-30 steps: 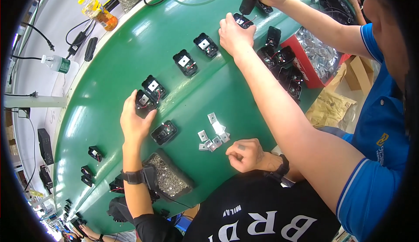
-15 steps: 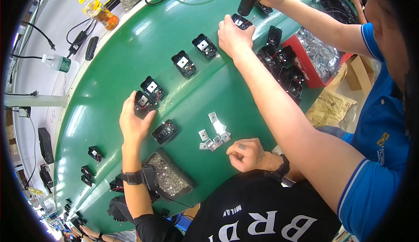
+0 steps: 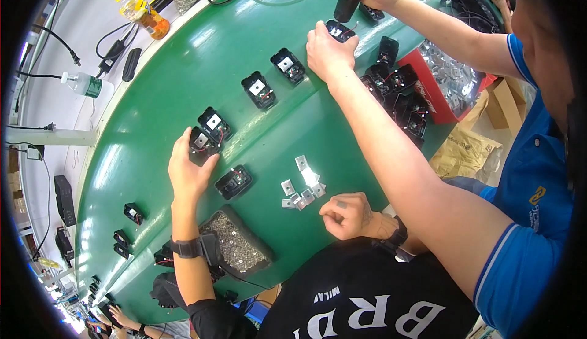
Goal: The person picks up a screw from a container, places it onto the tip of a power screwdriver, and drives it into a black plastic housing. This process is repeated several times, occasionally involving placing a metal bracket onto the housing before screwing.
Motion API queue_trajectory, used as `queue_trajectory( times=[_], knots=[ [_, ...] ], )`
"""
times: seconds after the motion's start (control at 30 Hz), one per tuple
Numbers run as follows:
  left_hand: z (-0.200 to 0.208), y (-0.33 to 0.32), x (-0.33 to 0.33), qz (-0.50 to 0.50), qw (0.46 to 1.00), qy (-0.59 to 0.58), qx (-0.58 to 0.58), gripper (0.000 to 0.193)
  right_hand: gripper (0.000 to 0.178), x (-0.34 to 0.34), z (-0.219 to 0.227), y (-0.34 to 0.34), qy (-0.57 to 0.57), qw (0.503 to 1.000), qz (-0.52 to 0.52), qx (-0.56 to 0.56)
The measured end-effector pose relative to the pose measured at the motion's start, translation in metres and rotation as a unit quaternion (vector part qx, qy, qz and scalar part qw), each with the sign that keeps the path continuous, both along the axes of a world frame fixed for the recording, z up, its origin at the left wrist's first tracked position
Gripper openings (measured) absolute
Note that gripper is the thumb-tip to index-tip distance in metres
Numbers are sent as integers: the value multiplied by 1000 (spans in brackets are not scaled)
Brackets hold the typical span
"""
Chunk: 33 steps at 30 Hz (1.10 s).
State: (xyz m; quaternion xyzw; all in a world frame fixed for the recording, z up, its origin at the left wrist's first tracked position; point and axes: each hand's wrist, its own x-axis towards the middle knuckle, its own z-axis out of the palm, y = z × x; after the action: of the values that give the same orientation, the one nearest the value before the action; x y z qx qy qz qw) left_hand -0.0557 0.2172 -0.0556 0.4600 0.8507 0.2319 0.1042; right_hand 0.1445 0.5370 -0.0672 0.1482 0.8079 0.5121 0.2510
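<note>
My left hand (image 3: 191, 171) is curved round a small black plastic housing (image 3: 200, 143) with a pale square plate and a red wire inside, thumb on one side and fingers on the other. A similar housing (image 3: 214, 124) touches it on the far side. Nearer me lies another housing (image 3: 233, 182) with its inner parts showing and no pale plate visible. My right hand (image 3: 347, 215) rests curled on the green table beside a loose pile of small metal plates (image 3: 304, 197). Its fingers are closed, and whatever may be inside them is hidden.
A grey tray of small metal parts (image 3: 241, 244) sits by my left forearm. At right, a co-worker in blue holds a black power screwdriver (image 3: 350, 0) over a housing (image 3: 339, 31). Beyond that forearm are piled housings (image 3: 403, 100) and a red box (image 3: 428, 88) of metal plates.
The whole view has shifted very slightly. Both my hands and the co-worker's hands keep their places. At the far lower left, another person's hand has moved a little.
</note>
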Motion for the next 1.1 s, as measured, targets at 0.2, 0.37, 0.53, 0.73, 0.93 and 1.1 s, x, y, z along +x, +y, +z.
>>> queue_trajectory(
  times=[0.2,0.37,0.53,0.73,0.93,1.1],
  knots=[
    [-1,-5,-2,3,1000,8,0,81,59,-3,-2,-4,4,1000,9,8],
    [-2,-5,-2,3,1000,6,2,80,57,-3,-11,-2,33,999,0,16],
    [-4,-6,-2,4,1000,8,0,80,56,-2,-10,-3,28,1000,3,13],
    [-1,-9,-2,8,1000,15,-10,80,55,-4,-11,-9,37,999,-1,-9],
    [-2,-9,-1,12,1000,5,-19,79,56,-4,-29,-5,48,999,-7,9],
    [-1,-8,1,16,999,7,-29,79,57,-4,-34,-7,36,999,-5,5]
  ],
)
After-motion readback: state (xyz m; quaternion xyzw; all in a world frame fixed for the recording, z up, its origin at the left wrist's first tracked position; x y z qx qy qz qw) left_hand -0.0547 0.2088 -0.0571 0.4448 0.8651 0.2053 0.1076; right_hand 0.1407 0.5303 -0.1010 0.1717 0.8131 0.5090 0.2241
